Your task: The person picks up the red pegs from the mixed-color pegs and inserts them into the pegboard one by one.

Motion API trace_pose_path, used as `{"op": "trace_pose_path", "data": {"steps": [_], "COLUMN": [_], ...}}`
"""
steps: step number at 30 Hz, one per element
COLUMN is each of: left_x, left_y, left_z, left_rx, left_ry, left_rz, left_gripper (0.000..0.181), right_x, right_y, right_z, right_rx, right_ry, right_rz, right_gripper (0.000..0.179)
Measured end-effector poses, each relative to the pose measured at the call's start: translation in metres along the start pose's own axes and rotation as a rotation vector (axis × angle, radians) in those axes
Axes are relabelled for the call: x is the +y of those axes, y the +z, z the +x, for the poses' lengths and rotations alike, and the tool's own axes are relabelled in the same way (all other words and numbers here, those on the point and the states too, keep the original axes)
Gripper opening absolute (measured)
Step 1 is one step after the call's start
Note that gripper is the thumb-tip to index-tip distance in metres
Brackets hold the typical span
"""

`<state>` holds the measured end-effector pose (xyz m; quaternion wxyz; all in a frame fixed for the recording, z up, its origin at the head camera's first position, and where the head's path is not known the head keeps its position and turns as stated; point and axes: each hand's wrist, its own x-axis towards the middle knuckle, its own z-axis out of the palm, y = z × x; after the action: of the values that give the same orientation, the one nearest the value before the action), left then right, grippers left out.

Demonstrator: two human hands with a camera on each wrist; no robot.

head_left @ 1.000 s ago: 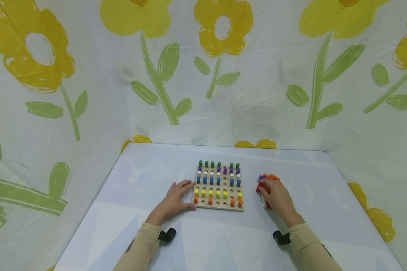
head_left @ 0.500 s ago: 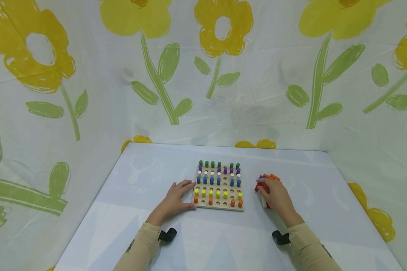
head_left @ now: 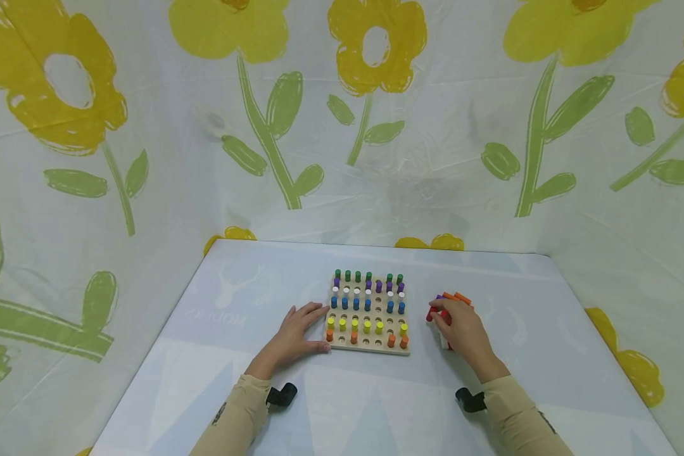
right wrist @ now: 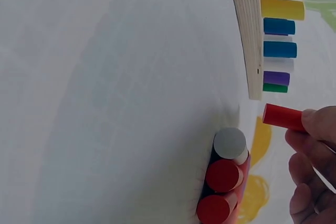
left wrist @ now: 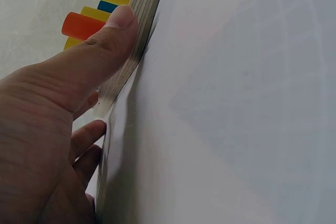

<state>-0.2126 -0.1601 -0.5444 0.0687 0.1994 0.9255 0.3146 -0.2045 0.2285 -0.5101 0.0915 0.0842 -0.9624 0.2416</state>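
A wooden pegboard (head_left: 370, 350) holds upright rows of green, purple, white, blue, yellow and orange pegs, with some holes vacant. My left hand (head_left: 291, 332) rests spread at its near left corner. In the left wrist view, the thumb (left wrist: 122, 19) touches the board's edge (left wrist: 113, 90). Right of the board, my right hand (head_left: 462, 326) pinches a red peg (right wrist: 283, 117) between thumb and fingers, raised off the pile. Beneath that hand lie more pegs, partly hidden: orange ones (head_left: 462, 297), a whitish one (right wrist: 230, 143) and red ones (right wrist: 221, 176).
A pale patterned cloth covers the table (head_left: 342, 405). Flower-printed sheets (head_left: 433, 139) rise behind it and on both sides. Black wrist devices (head_left: 282, 395) stick out beside each forearm.
My right hand has shifted slightly left and lifted a little, bringing the red peg with it. My left hand stays in place at the pegboard.
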Motion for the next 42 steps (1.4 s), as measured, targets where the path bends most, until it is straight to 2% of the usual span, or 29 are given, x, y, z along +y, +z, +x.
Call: {"op": "trace_pose_path", "data": {"steps": [8,31,42], "left_x": [0.000,0.001,0.002], "left_y": [0.001,0.000,-0.001], "left_z": [0.000,-0.001,-0.002], "left_rx": [0.001,0.005,0.000], "left_ry": [-0.001,-0.009,-0.009], "left_rz": [0.006,-0.001,0.005], "left_gripper": [0.090,0.090,0.089], "right_x": [-0.004,-0.015,-0.020], "right_y": [-0.001,0.003,0.004], "right_z": [0.001,0.002,0.006], "right_rx": [0.021,0.031,-0.010], "right_ry": [-0.033,-0.041,-0.042], "right_rz": [0.010,0.022,0.025], "right_gripper": [0.026,0.026,0.026]}}
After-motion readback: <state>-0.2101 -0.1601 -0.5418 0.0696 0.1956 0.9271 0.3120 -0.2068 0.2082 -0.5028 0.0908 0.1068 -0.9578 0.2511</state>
